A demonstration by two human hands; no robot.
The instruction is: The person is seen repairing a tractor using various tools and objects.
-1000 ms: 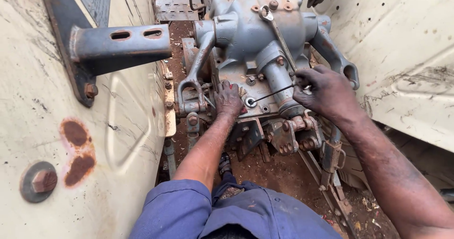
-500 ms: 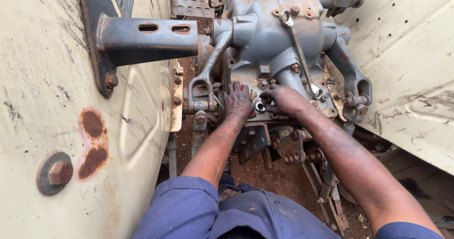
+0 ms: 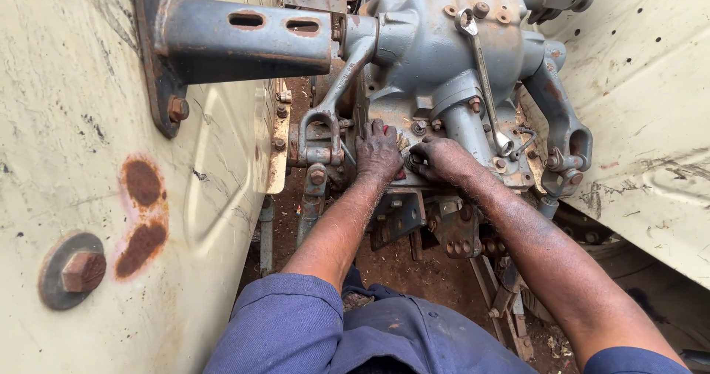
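Note:
My left hand [image 3: 379,150] lies palm-down on the lower face of a grey, greasy gearbox housing [image 3: 436,41], fingers stretched out. Right beside it, my right hand [image 3: 438,158] curls its fingertips around a small round metal fitting [image 3: 411,159] on the same face. The two hands nearly touch. A long spanner [image 3: 482,71] rests loose on the housing above my right hand, its ring end near the top. Both forearms are dirty, and the sleeves are blue.
A cream, rust-spotted fender [image 3: 89,159] with a grey bracket arm [image 3: 237,41] closes in the left side. Another cream fender [image 3: 651,122] stands on the right. Lift arms [image 3: 566,133], linkages and red soil [image 3: 399,263] lie below the housing.
My right hand left the spanner on the housing and came down and left to join my left hand at the fitting. The view has tilted slightly downward.

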